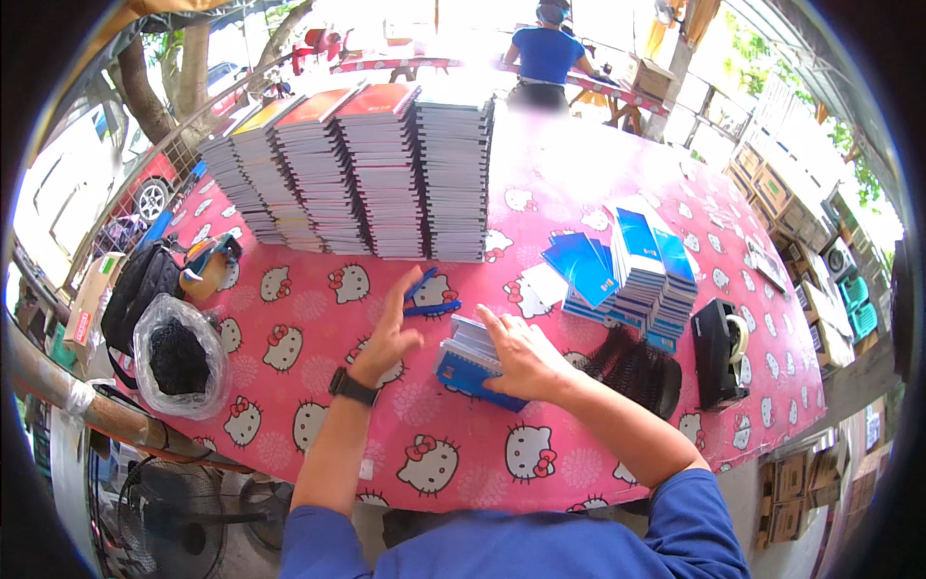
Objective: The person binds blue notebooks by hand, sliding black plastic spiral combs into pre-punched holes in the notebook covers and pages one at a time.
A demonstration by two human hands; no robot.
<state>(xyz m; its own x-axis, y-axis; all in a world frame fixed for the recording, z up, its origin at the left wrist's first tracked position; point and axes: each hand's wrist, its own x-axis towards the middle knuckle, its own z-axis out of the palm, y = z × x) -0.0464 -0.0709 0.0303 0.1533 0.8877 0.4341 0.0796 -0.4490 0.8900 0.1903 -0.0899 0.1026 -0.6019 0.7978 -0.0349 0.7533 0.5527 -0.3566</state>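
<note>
My left hand (391, 333) is raised beside a short stack of blue-covered notebooks (463, 372), its fingers apart and nothing in them. A dark watch (353, 387) is on that wrist. My right hand (529, 355) grips the stack from its right side, fingers over the top and thumb on the near side. Just beyond the stack lies a blue-handled hand tool (431, 308), its jaws too unclear to name the kind. To the right of my right hand rests a bundle of black spiral binding coils (637, 374).
Tall stacks of spiral-bound notebooks (386, 174) stand at the back left. More blue notebooks (637, 261) are piled at the right, near a black tape dispenser (719, 352). A plastic bag of black coils (178, 357) and a black backpack (145, 289) sit left. A person (548, 58) works beyond.
</note>
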